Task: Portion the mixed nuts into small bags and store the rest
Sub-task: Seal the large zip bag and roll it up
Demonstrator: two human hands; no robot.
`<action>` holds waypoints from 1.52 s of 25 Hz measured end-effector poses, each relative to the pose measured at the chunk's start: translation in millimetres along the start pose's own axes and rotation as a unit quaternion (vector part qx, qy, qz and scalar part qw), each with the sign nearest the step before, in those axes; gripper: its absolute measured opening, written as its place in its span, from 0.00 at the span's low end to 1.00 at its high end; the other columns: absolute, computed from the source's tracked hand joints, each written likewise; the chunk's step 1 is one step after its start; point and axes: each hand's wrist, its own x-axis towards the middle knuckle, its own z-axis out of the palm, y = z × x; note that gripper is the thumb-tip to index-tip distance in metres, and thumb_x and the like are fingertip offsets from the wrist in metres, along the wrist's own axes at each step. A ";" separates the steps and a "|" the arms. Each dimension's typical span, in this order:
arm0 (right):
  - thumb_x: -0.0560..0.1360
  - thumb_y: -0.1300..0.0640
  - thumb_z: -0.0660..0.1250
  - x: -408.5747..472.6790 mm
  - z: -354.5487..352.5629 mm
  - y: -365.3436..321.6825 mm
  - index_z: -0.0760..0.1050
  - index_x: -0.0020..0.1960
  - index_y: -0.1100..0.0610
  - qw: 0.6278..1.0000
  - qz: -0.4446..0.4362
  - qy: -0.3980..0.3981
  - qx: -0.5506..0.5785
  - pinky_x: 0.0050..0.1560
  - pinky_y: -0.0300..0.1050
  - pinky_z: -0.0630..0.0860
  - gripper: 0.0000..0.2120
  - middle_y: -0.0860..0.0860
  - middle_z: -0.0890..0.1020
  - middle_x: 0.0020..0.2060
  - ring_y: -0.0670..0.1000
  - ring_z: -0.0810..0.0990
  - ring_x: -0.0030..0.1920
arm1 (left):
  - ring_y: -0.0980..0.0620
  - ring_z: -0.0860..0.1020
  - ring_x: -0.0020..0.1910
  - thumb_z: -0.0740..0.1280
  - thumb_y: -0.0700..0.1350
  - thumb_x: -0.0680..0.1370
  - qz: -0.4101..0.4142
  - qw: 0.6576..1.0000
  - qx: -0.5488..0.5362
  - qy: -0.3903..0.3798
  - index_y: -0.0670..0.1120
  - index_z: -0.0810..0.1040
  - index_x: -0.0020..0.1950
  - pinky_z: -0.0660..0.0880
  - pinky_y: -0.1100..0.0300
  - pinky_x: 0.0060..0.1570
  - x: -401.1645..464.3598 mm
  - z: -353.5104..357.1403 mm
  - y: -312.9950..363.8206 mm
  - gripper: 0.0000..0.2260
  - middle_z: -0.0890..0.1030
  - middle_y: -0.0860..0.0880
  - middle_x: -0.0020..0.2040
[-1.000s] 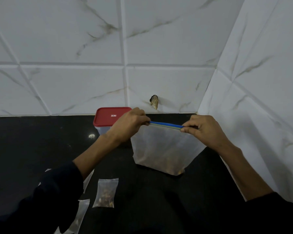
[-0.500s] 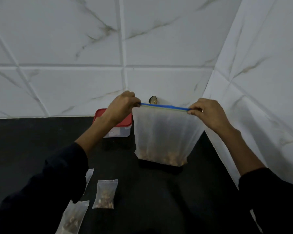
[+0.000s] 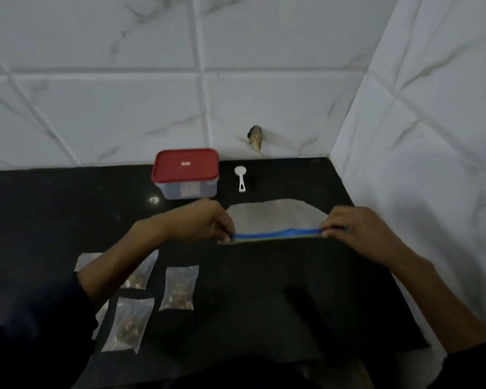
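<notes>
Hands: left hand (image 3: pixel 205 220) & right hand (image 3: pixel 357 231) each pinch an end of big zip bag's (image 3: pixel 275 217) blue seal.
Risk: seal prob. part-open; nuts may spill near red-lid tub (image 3: pixel 185 172).

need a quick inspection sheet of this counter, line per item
surface: black countertop, dark and glossy.
job's things: large zip bag with a blue seal strip lies flat toward the back wall; small filled bags lie in a group at front left, one partly under the left forearm; red-lidded container at the back, lid on; white scoop beside it.
clutter: nothing seen.
hands: left hand and right hand each pinch one end of the seal strip.
cables: nothing seen.
surroundings: white marbled wall tiles, with a chipped hole low on the back wall.
</notes>
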 end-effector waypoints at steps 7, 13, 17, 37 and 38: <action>0.74 0.55 0.71 -50.3 74.5 10.1 0.83 0.52 0.53 0.976 0.108 -0.188 -0.023 0.54 0.41 0.74 0.08 0.46 0.82 0.48 0.46 0.79 0.49 | 0.50 0.65 0.72 0.62 0.54 0.80 0.073 0.989 0.015 0.127 0.52 0.67 0.72 0.61 0.53 0.70 105.3 74.7 -1.7 0.21 0.66 0.47 0.74; 0.75 0.52 0.69 -61.6 117.4 20.7 0.82 0.53 0.52 0.955 0.158 -0.248 -0.027 0.54 0.43 0.73 0.09 0.49 0.81 0.52 0.49 0.79 0.53 | 0.44 0.35 0.76 0.49 0.65 0.79 0.035 0.975 0.215 0.040 0.58 0.43 0.78 0.39 0.33 0.71 184.9 156.2 -11.3 0.31 0.37 0.47 0.78; 0.75 0.54 0.69 -67.5 121.6 21.4 0.82 0.54 0.53 0.958 0.166 -0.235 -0.004 0.52 0.41 0.71 0.09 0.48 0.82 0.52 0.48 0.78 0.52 | 0.45 0.34 0.76 0.44 0.67 0.79 0.049 0.965 0.243 0.088 0.57 0.41 0.78 0.36 0.34 0.70 188.8 181.4 -23.7 0.31 0.39 0.47 0.79; 0.76 0.53 0.66 -80.5 130.4 14.3 0.81 0.53 0.52 0.966 0.173 -0.191 -0.012 0.53 0.43 0.73 0.08 0.48 0.82 0.50 0.47 0.78 0.50 | 0.44 0.74 0.56 0.66 0.47 0.78 0.047 0.996 -0.001 0.072 0.41 0.76 0.62 0.72 0.52 0.55 64.6 227.5 25.0 0.15 0.77 0.42 0.57; 0.76 0.53 0.67 -80.7 131.1 13.2 0.82 0.52 0.52 0.967 0.174 -0.185 -0.013 0.53 0.44 0.74 0.08 0.48 0.82 0.49 0.47 0.78 0.49 | 0.43 0.75 0.56 0.65 0.44 0.78 0.040 0.995 0.002 0.088 0.40 0.76 0.62 0.72 0.50 0.55 61.9 230.9 21.9 0.14 0.77 0.41 0.56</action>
